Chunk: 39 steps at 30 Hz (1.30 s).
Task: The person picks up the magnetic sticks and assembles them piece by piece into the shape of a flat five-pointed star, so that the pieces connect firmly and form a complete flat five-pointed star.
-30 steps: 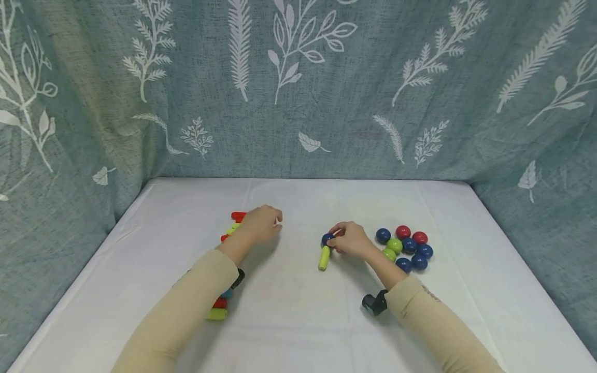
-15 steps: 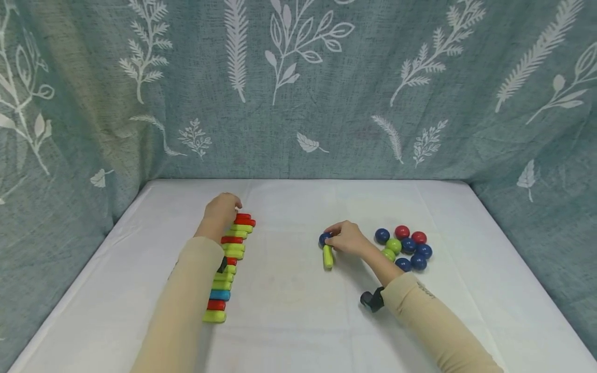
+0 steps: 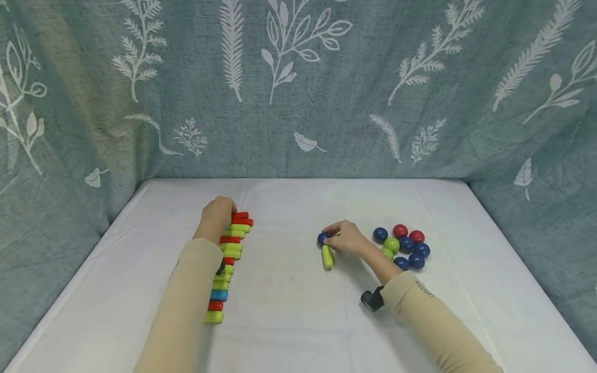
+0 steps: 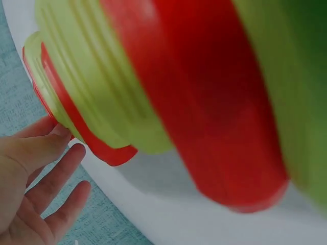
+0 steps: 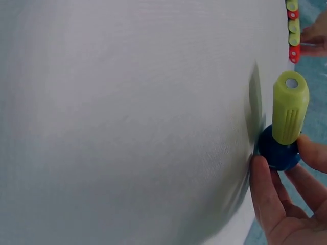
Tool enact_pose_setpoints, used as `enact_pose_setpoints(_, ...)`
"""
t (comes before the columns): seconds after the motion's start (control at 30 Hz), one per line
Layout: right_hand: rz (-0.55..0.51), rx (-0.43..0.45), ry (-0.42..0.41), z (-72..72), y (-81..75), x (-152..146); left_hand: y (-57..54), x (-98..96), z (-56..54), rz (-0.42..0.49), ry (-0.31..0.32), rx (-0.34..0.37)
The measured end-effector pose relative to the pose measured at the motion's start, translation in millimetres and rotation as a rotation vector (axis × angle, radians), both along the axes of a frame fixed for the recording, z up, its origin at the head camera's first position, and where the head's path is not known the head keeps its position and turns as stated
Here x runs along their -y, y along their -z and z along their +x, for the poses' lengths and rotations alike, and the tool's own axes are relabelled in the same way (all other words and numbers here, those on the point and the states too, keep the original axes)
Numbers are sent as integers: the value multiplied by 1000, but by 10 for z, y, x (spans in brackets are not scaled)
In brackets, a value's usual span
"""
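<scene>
A blue ball [image 3: 323, 238] with a green stick [image 3: 327, 256] joined to it is held on the white table [image 3: 289, 311] by the right hand [image 3: 347, 239]; the fingers [image 5: 263, 189] are curled round the ball, pinching it from both sides, as is shown in the right wrist view. The stick's long axis is seen to run from the ball back towards the person, so its free end is pointed away from the fingertips and left bare. A cluster of loose balls [image 3: 403, 246] in blue, red and green is found just beyond the right wrist, to the right. The row of sticks [image 3: 228, 264], red, green and one blue, is laid side by side at the left, well apart from the held piece. The left hand [image 3: 217, 213] is placed at the far end of that row, its fingers [image 4: 61, 168] relaxed and nearly straight, touching the end sticks; nothing is gripped by it. The left hand is thus nearer the row, the right nearer the ball
</scene>
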State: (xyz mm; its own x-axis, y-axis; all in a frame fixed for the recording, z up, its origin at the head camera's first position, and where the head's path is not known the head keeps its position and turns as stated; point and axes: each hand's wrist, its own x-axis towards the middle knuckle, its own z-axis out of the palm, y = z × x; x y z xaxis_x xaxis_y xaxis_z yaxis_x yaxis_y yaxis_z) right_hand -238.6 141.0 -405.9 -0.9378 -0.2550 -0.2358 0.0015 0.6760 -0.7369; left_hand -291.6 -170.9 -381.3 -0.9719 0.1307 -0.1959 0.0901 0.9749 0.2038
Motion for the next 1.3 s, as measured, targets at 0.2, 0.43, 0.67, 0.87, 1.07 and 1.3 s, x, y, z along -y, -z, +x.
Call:
enact_pose_setpoints(0.2,-1,-3,6,7,17,0,25,21,35,35,-22,-15)
enact_pose_setpoints(0.43,-23,10,14,11,32,-27,-47,92,69,35,-17,-60)
enact_pose_setpoints(0.67,-19,15,18,16,29,-55,-149,50,56,142,27,-54)
enact_pose_setpoints(0.87,-31,26,14,20,32,-46,-179,-120,109,202,128,-42)
enact_pose_setpoints(1.07,-39,32,-8,6,25,-33,-144,-352,236,181,242,-53)
enact_pose_setpoints(1.3,-23,44,3,7,25,-45,-56,-710,420,162,383,-26)
